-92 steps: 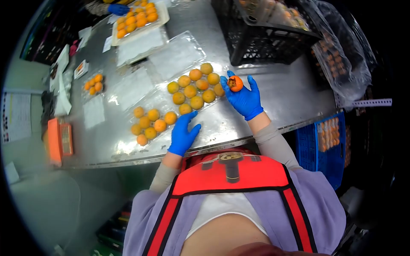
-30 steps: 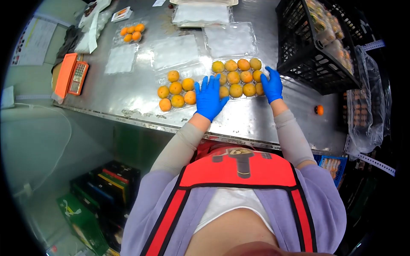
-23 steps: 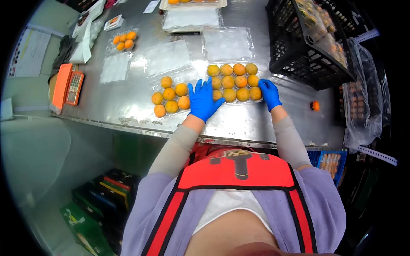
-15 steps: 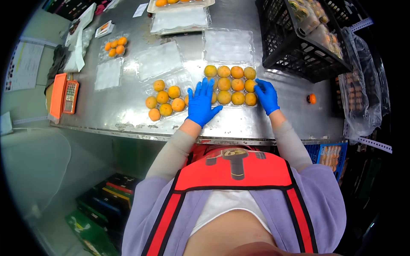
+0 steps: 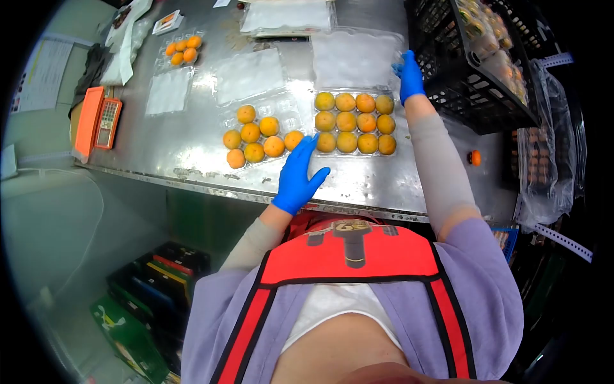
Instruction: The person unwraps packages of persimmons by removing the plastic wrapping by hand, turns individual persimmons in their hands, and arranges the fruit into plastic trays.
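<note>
A clear tray holding rows of orange-yellow fruit (image 5: 346,121) lies on the metal table. Left of it is a second clear tray, partly filled with fruit (image 5: 251,133). My left hand (image 5: 298,176) is beside the two trays with its thumb apart from its fingers, and it holds nothing. Behind the full tray lies a clear lid with a white pad (image 5: 355,59). My right hand (image 5: 410,73) has its fingers pinched together at the lid's right edge.
A black crate (image 5: 470,83) with packed fruit stands at the right. One loose orange fruit (image 5: 474,157) lies in front of it. An orange scale (image 5: 98,123) is at the left, and a small fruit pack (image 5: 183,50) and other lids (image 5: 249,75) lie farther back.
My right hand has left the full tray's right side and moved back to the lid, whose right edge is now lifted. My left hand has drawn back toward the table's front edge.
</note>
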Tool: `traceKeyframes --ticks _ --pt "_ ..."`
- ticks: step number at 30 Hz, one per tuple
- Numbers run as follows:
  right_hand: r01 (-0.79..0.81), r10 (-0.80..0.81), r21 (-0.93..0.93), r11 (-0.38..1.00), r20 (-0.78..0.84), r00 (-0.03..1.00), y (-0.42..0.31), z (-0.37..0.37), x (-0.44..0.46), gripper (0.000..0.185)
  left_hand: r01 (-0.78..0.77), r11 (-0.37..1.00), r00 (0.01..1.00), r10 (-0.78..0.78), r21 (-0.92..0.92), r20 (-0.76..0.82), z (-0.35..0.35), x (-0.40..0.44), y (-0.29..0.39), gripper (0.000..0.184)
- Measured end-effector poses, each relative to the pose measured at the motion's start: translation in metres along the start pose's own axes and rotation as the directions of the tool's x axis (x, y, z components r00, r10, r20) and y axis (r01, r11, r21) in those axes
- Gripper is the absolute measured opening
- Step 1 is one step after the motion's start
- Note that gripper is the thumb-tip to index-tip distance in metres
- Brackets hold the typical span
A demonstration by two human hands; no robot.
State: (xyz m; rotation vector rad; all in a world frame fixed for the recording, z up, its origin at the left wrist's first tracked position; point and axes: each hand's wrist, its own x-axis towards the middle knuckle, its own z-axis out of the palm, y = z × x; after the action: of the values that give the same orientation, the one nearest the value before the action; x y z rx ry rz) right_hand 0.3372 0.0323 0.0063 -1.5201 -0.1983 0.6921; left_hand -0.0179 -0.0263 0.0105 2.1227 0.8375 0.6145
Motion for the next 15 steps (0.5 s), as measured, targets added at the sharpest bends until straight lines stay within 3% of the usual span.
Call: traceKeyframes --ticks 3,5,6,7,9,10,11,13,15 --pt "0.115 -0.123 0.109 0.987 0.069 0.99 0.01 -0.024 -0.046 0.053 0.084 0.989 0.996 -0.087 -0.122 -0.019 -0.007 -0.021 -0.008 0.061" --pt "0.208 -0.207 0.017 0.978 0.207 0.956 0.03 -0.053 -0.089 0.047 0.418 0.767 0.9 -0.421 -0.487 0.11 -0.006 -0.035 -0.015 0.056" --pt "0.272 -0.272 0.035 0.962 0.234 0.933 0.053 -0.069 -0.1 0.043 0.33 0.705 0.926 -0.372 -0.628 0.069 0.004 -0.041 -0.029 0.047" --pt "0.334 -0.336 0.053 0.941 0.259 0.906 0.074 -0.085 -0.109 0.038 0.331 0.707 0.926 -0.37 -0.625 0.073 0.003 -0.036 -0.029 0.047" --pt "0.491 -0.354 -0.351 0.797 0.388 0.851 0.092 -0.109 -0.135 0.033 0.666 0.145 0.651 -0.592 -0.732 0.475 0.0 -0.025 -0.032 0.045" --pt "0.609 -0.402 -0.418 0.674 0.483 0.778 0.096 -0.116 -0.143 0.029 0.609 0.127 0.701 -0.548 -0.783 0.456 0.003 -0.023 -0.03 0.047" --pt "0.608 -0.407 -0.42 0.674 0.476 0.779 0.099 -0.121 -0.148 0.029 0.611 0.132 0.703 -0.543 -0.78 0.459 0.007 -0.017 -0.029 0.047" --pt "0.67 -0.502 -0.603 0.433 0.457 0.735 0.094 -0.115 -0.163 0.036 0.603 0.135 0.693 -0.577 -0.786 0.432 0.01 0.001 -0.025 0.047" --pt "0.646 -0.515 -0.601 0.471 0.408 0.754 0.095 -0.115 -0.163 0.039 0.619 0.128 0.685 -0.57 -0.775 0.454 0.013 0.015 -0.023 0.038"
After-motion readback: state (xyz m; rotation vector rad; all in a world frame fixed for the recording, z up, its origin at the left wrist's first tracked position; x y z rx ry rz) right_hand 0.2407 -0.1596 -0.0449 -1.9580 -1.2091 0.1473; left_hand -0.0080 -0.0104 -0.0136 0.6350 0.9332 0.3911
